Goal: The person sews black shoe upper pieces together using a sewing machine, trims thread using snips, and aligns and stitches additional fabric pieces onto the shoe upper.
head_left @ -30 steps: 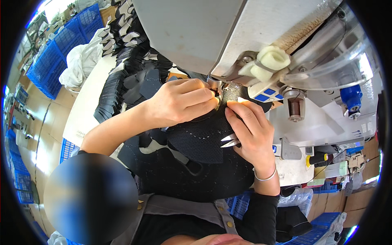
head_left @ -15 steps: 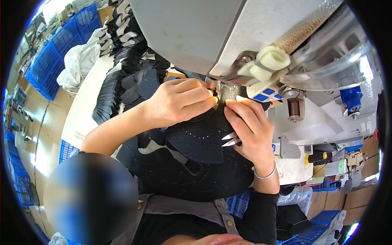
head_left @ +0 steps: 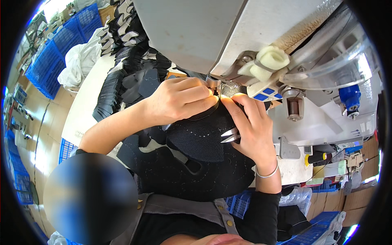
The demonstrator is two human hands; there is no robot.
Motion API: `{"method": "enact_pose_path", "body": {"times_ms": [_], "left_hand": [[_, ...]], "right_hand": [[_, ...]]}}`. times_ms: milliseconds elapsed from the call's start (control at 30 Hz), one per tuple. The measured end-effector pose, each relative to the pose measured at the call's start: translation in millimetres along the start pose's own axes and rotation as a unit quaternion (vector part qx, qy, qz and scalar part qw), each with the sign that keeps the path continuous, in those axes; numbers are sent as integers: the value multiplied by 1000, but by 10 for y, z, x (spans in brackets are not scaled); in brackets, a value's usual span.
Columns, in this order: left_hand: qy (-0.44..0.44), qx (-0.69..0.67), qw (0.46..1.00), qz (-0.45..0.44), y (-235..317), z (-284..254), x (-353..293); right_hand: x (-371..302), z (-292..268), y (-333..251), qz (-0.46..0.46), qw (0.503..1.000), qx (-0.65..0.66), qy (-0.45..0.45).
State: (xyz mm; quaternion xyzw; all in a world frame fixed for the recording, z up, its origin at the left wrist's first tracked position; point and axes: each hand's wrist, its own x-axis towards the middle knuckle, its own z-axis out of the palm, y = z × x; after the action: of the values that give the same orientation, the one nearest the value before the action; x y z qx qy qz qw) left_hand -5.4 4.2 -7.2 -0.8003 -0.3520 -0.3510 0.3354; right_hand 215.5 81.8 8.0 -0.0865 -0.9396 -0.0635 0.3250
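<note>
Under the needle area of a sewing machine, a black mesh fabric piece spreads toward me, with pale stitch marks across it. My left hand is closed, its thumb and fingers pinching the fabric's edge just left of the lit needle. My right hand presses thumb and index fingertips on the fabric right of the needle. Tucked in that hand's curled lower fingers is a pair of thread snips, blades pointing left and apart. The fingertips of both hands nearly meet, hiding the fabric edge between them.
Stacked black cut pieces lie on the white table to the left. A thread bobbin and a clear plastic guard are on the machine's right. Blue crates and a white bag stand at far left.
My right fingertips have slid left and slightly up, closer to my left hand. The snips have shifted slightly with it. My left hand stays nearly in place.
</note>
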Motion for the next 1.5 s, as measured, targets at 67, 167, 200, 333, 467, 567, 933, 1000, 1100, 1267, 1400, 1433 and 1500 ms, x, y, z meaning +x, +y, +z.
{"method": "enact_pose_path", "body": {"times_ms": [67,167,200,333,467,567,933,1000,1100,1267,1400,1433,1500], "left_hand": [[1,-4,1000,-2,-2,-7,5],[-6,-18,1000,-13,0,-27,15],[-5,-17,1000,-13,-2,-35,21],[-28,-4,999,-14,18,-69,55],[-84,38,996,-1,38,-113,110],[-109,46,993,5,41,-159,175],[-230,70,971,9,-17,-248,286],[-179,74,981,28,-56,-214,245],[-137,69,986,66,-101,-217,183],[-129,77,983,106,-134,-267,183],[-138,116,970,165,-82,-269,227],[-137,116,970,164,-73,-269,237],[-127,132,971,156,-57,-276,247]], "right_hand": [[10,-24,18,1,1000,-5,-9],[30,-43,54,-1,1000,0,-21],[34,-42,58,4,1000,15,-23],[33,-46,69,10,999,17,-42],[18,-55,77,32,997,37,-60],[14,-31,88,24,998,35,-47],[-28,17,109,9,999,15,-32],[-27,23,112,11,999,15,-36],[-18,32,116,3,1000,16,-25],[-18,28,114,-1,1000,12,-26],[-22,23,102,12,999,22,-28],[-22,21,99,12,999,22,-29],[-18,18,97,14,999,19,-33]]}}
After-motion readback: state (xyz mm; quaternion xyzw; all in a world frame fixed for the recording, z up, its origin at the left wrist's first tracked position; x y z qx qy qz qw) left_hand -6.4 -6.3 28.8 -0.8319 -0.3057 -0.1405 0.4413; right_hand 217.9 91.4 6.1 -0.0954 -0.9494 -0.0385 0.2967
